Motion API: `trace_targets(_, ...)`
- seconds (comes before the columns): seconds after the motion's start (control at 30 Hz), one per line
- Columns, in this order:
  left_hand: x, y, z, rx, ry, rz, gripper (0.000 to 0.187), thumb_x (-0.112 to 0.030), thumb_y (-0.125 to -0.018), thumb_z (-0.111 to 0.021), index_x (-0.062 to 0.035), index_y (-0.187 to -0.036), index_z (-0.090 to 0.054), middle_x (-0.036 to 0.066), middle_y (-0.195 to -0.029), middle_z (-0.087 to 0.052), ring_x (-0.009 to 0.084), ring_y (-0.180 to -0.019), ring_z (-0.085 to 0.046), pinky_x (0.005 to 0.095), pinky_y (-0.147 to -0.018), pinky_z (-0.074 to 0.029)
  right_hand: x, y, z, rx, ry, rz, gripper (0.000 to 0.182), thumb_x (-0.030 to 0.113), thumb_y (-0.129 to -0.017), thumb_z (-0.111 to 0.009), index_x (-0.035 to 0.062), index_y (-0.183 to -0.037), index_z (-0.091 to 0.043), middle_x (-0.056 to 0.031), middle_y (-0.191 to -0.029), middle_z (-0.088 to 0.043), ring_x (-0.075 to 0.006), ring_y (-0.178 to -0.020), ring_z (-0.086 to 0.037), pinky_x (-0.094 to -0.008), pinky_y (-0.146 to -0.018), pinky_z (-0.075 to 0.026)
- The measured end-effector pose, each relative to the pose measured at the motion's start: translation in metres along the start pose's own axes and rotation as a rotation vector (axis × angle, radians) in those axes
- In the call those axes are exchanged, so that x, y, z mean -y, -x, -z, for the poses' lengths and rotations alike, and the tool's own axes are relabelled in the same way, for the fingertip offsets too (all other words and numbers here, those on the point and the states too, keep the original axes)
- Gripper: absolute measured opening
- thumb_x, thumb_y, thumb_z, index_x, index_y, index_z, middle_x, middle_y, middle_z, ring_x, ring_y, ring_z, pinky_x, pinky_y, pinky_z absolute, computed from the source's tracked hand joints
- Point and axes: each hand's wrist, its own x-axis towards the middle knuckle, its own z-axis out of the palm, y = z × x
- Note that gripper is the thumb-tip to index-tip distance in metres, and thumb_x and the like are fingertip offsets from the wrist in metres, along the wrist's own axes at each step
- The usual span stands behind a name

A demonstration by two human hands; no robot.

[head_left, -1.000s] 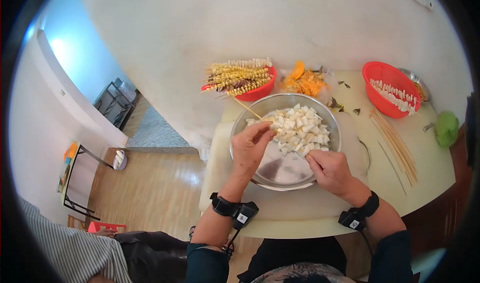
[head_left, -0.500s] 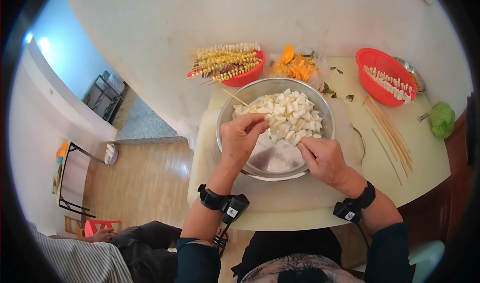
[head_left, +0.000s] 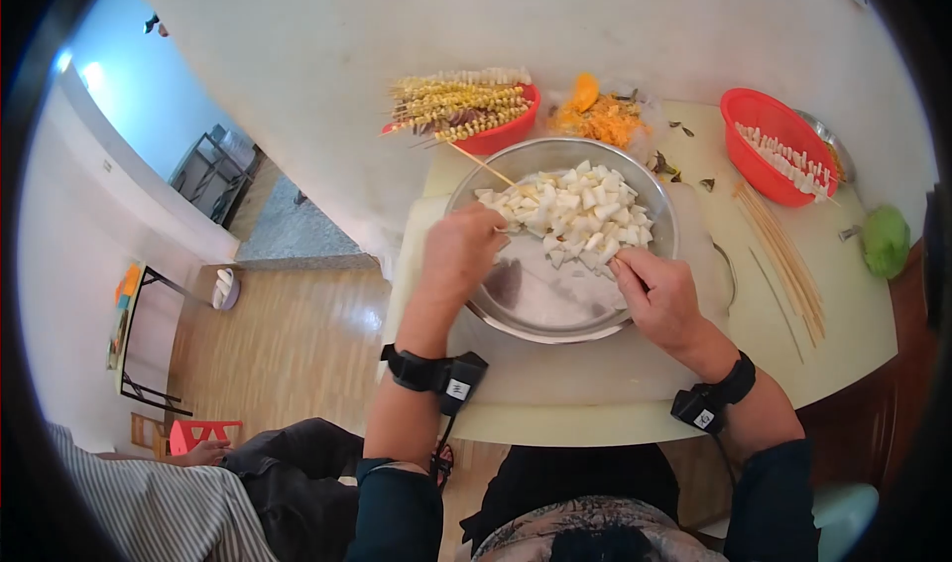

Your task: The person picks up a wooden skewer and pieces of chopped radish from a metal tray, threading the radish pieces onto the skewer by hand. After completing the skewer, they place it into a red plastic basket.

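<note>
A wide metal bowl (head_left: 555, 334) holds a heap of white cut chunks (head_left: 585, 210). My left hand (head_left: 461, 254) is over the bowl's left side, its fingers closed; whatever they hold is too small to make out. At the right side of the bowl my right hand (head_left: 659, 292) pinches the end of a thin stick, most of which is hidden. Another wooden skewer (head_left: 481, 163) leans across the bowl's upper left rim, its lower end among the chunks.
Behind the bowl are a red basket (head_left: 496, 137) with loaded skewers and some orange shreds (head_left: 610, 123). On the right lie a red basket (head_left: 759, 165), bare skewers (head_left: 783, 259) and a green vegetable (head_left: 884, 240). A seated person (head_left: 169, 498) is at lower left.
My left hand has moved left and slightly down, away from the chunks. My right hand still pinches at the bowl's right side. The whole view has shifted slightly.
</note>
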Motion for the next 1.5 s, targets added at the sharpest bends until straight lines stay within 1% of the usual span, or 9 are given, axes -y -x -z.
trace_targets(0.07,-0.003,0.006,-0.008,0.165,-0.292,-0.015,0.013,-0.005,-0.070,-0.067,-0.0036,-0.083,-0.065,0.016,-0.083,-0.061,0.0317,-0.079,-0.061,0.0381,-0.068,-0.049,-0.002,0.001,-0.001,-0.020,0.004,0.007,0.006,0.007,-0.083,-0.058,0.0022,-0.079,-0.058,-0.0164,-0.060,-0.054,-0.0319,-0.053,-0.055,-0.0364,-0.047,-0.042)
trace_targets(0.13,0.004,0.008,-0.012,0.198,-0.299,-0.024,0.008,-0.007,-0.070,-0.065,-0.0020,-0.076,-0.062,0.018,-0.086,-0.058,0.0362,-0.086,-0.058,0.0437,-0.074,-0.047,-0.001,0.000,-0.006,-0.036,-0.015,0.027,0.005,0.006,-0.083,-0.058,0.0023,-0.079,-0.058,-0.0165,-0.061,-0.054,-0.0316,-0.052,-0.055,-0.0358,-0.047,-0.042)
trace_targets(0.43,0.002,0.011,-0.015,0.193,-0.232,0.016,0.008,-0.003,-0.073,-0.059,-0.0011,-0.080,-0.058,0.017,-0.092,-0.054,0.0363,-0.091,-0.056,0.0446,-0.075,-0.047,0.013,-0.002,0.008,-0.038,-0.019,0.132,0.003,0.000,-0.082,-0.059,-0.0024,-0.083,-0.059,-0.0128,-0.060,-0.051,-0.0249,-0.047,-0.049,-0.0305,-0.046,-0.039)
trace_targets(0.53,0.003,0.009,-0.013,0.192,-0.220,0.001,0.007,-0.003,-0.074,-0.057,-0.0014,-0.081,-0.059,0.017,-0.092,-0.055,0.0361,-0.091,-0.057,0.0447,-0.076,-0.047,-0.002,0.001,0.000,0.019,-0.114,-0.016,0.003,0.000,-0.082,-0.059,-0.0022,-0.082,-0.059,-0.0129,-0.060,-0.052,-0.0247,-0.047,-0.049,-0.0303,-0.047,-0.039)
trace_targets(1.07,0.016,0.008,-0.020,0.119,-0.172,-0.044,0.003,-0.001,-0.072,-0.056,0.0007,-0.073,-0.059,0.019,-0.086,-0.055,0.0380,-0.083,-0.055,0.0435,-0.074,-0.044,0.002,0.000,0.001,-0.015,-0.062,0.090,0.004,0.003,-0.081,-0.060,-0.0001,-0.083,-0.060,-0.0141,-0.064,-0.057,-0.0284,-0.054,-0.057,-0.0344,-0.049,-0.043)
trace_targets(1.13,0.013,0.004,-0.015,0.068,-0.131,-0.075,0.006,-0.001,-0.073,-0.058,0.0003,-0.078,-0.061,0.016,-0.083,-0.058,0.0319,-0.080,-0.059,0.0393,-0.070,-0.047,0.002,0.000,0.003,0.012,-0.056,0.075,0.004,0.003,-0.081,-0.060,0.0000,-0.083,-0.059,-0.0138,-0.064,-0.057,-0.0285,-0.055,-0.057,-0.0345,-0.049,-0.043)
trace_targets(1.23,0.013,-0.002,-0.005,0.059,0.178,0.052,0.007,-0.004,-0.078,-0.060,0.0011,-0.081,-0.062,0.012,-0.081,-0.063,0.0231,-0.074,-0.064,0.0313,-0.062,-0.051,-0.002,0.003,0.001,-0.013,-0.050,0.099,0.005,0.004,-0.081,-0.060,0.0002,-0.084,-0.059,-0.0140,-0.065,-0.057,-0.0288,-0.055,-0.057,-0.0349,-0.050,-0.044)
trace_targets(1.3,0.017,-0.007,0.000,0.042,0.740,0.331,0.011,-0.009,-0.082,-0.062,0.0022,-0.084,-0.062,0.009,-0.080,-0.065,0.0175,-0.072,-0.066,0.0248,-0.057,-0.053,-0.002,0.002,0.001,-0.006,-0.042,0.103,0.005,0.004,-0.081,-0.061,0.0004,-0.084,-0.059,-0.0140,-0.065,-0.058,-0.0290,-0.056,-0.058,-0.0351,-0.050,-0.044)
trace_targets(1.5,0.033,-0.008,0.019,-0.148,1.247,0.391,0.009,-0.006,-0.086,-0.060,0.0016,-0.091,-0.060,0.011,-0.085,-0.064,0.0205,-0.075,-0.067,0.0246,-0.059,-0.056,0.000,0.000,0.002,0.010,-0.042,0.098,0.005,0.005,-0.081,-0.060,0.0007,-0.084,-0.059,-0.0141,-0.064,-0.057,-0.0291,-0.055,-0.057,-0.0354,-0.049,-0.043)
